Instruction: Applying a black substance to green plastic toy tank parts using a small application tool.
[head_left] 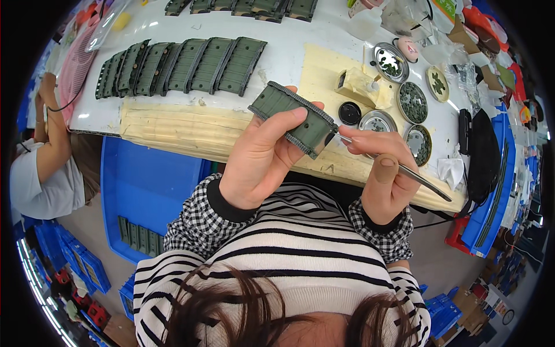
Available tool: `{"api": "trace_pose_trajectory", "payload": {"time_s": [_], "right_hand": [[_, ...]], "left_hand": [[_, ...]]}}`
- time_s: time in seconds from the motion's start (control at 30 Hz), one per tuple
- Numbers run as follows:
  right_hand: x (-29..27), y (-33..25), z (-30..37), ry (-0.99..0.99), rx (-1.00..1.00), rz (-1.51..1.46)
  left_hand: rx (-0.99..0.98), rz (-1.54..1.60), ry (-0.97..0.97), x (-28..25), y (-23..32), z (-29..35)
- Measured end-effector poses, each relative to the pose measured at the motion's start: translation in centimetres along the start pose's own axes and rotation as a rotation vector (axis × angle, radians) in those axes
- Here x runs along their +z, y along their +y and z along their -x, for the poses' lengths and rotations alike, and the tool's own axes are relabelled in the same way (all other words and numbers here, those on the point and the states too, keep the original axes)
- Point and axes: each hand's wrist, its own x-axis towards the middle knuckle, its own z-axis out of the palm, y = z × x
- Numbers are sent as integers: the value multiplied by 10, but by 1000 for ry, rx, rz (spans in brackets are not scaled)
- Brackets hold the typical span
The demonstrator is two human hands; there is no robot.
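Note:
My left hand (260, 151) grips a dark green ribbed plastic model part (293, 118), tilted above the table's front edge, with the thumb pressed on its face. Closed around a pair of metal tweezers (425, 183) is my right hand (386, 165), whose thumb wears a tan covering at the tip. The tweezers' point meets or nearly meets the part's right end; whether they pinch anything there is too small to tell. Several matching green parts (186, 65) lie in a row on the table to the left.
Right of my hands are metal dishes (413, 103) of small dark pieces, a small black round container (349, 113) and a tape-wrapped block (363, 87). A blue bin (151, 185) sits below the table at left, near another person's arm (55, 124). More green parts (260, 8) lie farther back.

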Motion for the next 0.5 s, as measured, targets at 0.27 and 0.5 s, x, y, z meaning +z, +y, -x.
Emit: {"api": "trace_pose_trajectory", "payload": {"time_s": [0.27,0.5], "right_hand": [[2,2,-1,-5,-27,48],[1,2,-2,-29,-29,45]], "left_hand": [[-7,23,10,2,-1,0],[-27,36,-15,-1,0,-2]]}}
